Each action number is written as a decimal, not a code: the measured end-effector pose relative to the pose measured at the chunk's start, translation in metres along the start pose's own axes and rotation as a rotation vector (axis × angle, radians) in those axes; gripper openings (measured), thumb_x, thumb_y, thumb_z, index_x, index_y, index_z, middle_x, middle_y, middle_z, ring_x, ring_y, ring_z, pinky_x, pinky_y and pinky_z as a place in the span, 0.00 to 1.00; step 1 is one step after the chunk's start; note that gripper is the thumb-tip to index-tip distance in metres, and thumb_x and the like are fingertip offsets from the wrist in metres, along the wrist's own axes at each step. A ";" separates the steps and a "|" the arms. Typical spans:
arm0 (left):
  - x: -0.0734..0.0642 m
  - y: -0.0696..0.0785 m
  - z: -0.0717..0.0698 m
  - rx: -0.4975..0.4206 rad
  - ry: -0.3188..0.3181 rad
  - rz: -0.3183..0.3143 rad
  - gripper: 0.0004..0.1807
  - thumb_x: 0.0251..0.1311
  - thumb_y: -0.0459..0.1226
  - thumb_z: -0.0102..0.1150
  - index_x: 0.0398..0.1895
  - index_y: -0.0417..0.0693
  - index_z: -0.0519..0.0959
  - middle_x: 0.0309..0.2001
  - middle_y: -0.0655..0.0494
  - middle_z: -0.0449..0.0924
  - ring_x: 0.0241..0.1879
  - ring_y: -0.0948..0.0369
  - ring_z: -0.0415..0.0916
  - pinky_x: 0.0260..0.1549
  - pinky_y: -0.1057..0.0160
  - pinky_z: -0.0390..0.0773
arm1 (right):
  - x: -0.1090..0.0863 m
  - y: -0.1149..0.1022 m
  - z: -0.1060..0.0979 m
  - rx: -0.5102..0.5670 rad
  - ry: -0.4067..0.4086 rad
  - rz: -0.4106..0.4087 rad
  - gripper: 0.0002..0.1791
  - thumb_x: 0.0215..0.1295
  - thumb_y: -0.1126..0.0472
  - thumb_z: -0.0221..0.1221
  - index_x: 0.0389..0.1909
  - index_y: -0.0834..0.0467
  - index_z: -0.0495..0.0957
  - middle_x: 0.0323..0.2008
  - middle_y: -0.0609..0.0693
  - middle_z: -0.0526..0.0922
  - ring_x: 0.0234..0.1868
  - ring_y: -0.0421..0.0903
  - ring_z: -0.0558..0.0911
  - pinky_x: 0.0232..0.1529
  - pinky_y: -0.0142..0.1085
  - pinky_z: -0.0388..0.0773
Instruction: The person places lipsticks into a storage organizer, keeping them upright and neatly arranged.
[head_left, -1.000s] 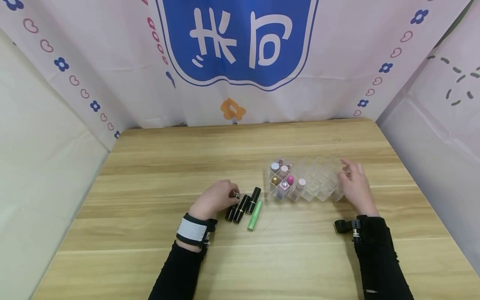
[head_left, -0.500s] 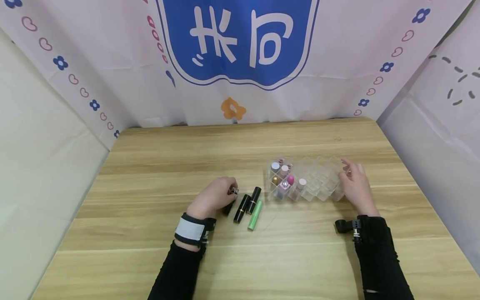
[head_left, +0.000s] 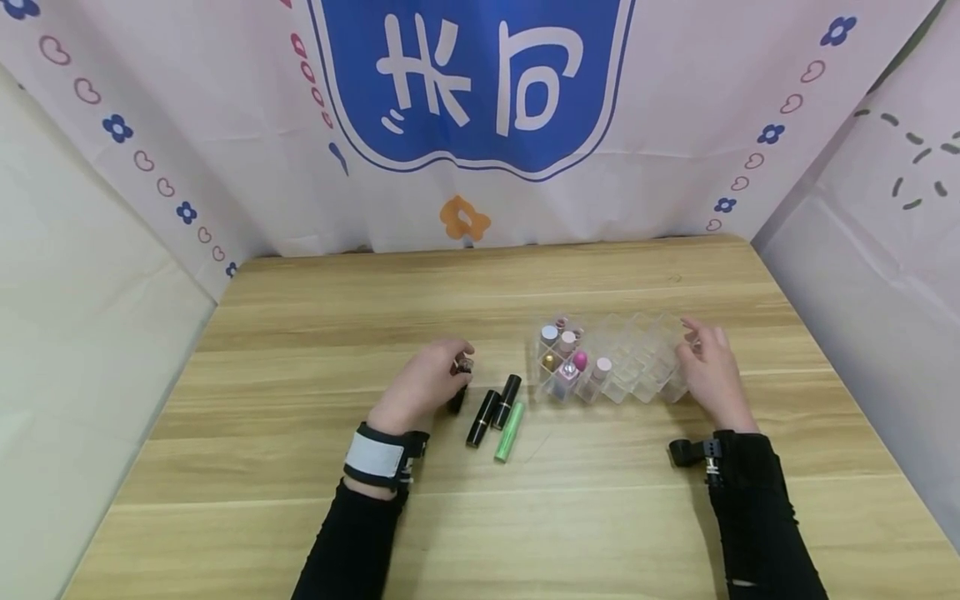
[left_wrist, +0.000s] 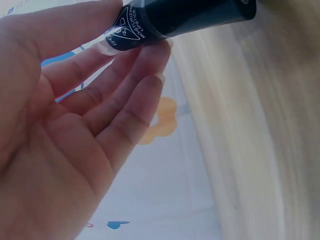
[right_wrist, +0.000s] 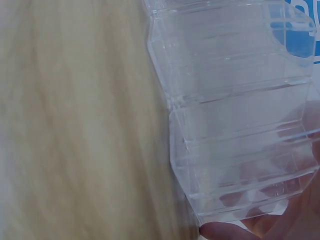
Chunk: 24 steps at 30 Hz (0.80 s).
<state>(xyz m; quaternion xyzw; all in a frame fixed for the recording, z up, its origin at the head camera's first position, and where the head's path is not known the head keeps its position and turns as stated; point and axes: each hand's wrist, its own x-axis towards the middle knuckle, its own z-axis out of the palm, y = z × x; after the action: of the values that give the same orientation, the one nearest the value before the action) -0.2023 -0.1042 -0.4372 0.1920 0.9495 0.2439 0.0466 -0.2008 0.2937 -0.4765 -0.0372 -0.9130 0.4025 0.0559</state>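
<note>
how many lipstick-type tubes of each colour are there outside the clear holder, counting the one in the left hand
Black: 3, one black tube in the left hand and two black tubes on the table
Green: 1, the green tube on the table
Total: 4

left hand: pinching, fingers bent | right hand: gripping | forearms well apart
</note>
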 end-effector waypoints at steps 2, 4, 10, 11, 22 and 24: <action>0.001 0.001 -0.002 0.001 0.021 0.026 0.19 0.61 0.33 0.64 0.55 0.38 0.77 0.51 0.44 0.81 0.51 0.51 0.80 0.52 0.55 0.83 | 0.000 0.001 0.000 0.000 0.004 -0.006 0.29 0.74 0.60 0.40 0.73 0.65 0.56 0.58 0.69 0.65 0.60 0.68 0.68 0.60 0.64 0.67; 0.003 0.002 -0.005 0.001 0.039 0.051 0.19 0.60 0.33 0.64 0.54 0.38 0.78 0.50 0.44 0.81 0.50 0.52 0.80 0.51 0.57 0.84 | 0.000 0.001 0.000 0.000 0.009 -0.010 0.29 0.74 0.60 0.40 0.72 0.65 0.57 0.58 0.69 0.65 0.60 0.68 0.68 0.61 0.64 0.67; 0.008 0.007 -0.010 0.027 0.104 0.131 0.14 0.59 0.32 0.66 0.47 0.39 0.80 0.44 0.48 0.80 0.42 0.57 0.81 0.42 0.64 0.85 | 0.000 0.002 0.000 0.000 0.009 -0.016 0.28 0.74 0.60 0.41 0.72 0.66 0.57 0.58 0.69 0.65 0.59 0.68 0.69 0.61 0.64 0.67; 0.009 0.008 -0.011 0.034 0.119 0.148 0.13 0.59 0.32 0.66 0.46 0.40 0.80 0.43 0.49 0.80 0.41 0.58 0.80 0.40 0.64 0.85 | 0.000 0.002 0.000 0.001 0.008 -0.016 0.28 0.74 0.60 0.41 0.72 0.66 0.57 0.58 0.69 0.65 0.59 0.68 0.69 0.61 0.64 0.67; 0.021 0.024 -0.023 0.077 0.143 0.232 0.13 0.59 0.33 0.66 0.47 0.43 0.80 0.42 0.53 0.79 0.41 0.61 0.79 0.42 0.67 0.83 | 0.001 0.004 -0.001 0.000 -0.001 -0.016 0.29 0.74 0.58 0.40 0.73 0.65 0.56 0.59 0.69 0.65 0.59 0.67 0.68 0.58 0.63 0.68; 0.022 0.028 -0.025 0.079 0.150 0.253 0.13 0.60 0.33 0.65 0.48 0.43 0.80 0.43 0.53 0.80 0.42 0.61 0.80 0.42 0.67 0.83 | 0.001 0.004 0.000 0.000 0.002 -0.017 0.29 0.74 0.59 0.40 0.73 0.65 0.56 0.58 0.69 0.65 0.59 0.67 0.68 0.58 0.63 0.68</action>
<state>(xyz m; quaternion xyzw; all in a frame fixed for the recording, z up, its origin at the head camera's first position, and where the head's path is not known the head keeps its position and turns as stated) -0.2179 -0.0840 -0.4018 0.2931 0.9274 0.2238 -0.0634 -0.2017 0.2970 -0.4794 -0.0298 -0.9132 0.4020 0.0601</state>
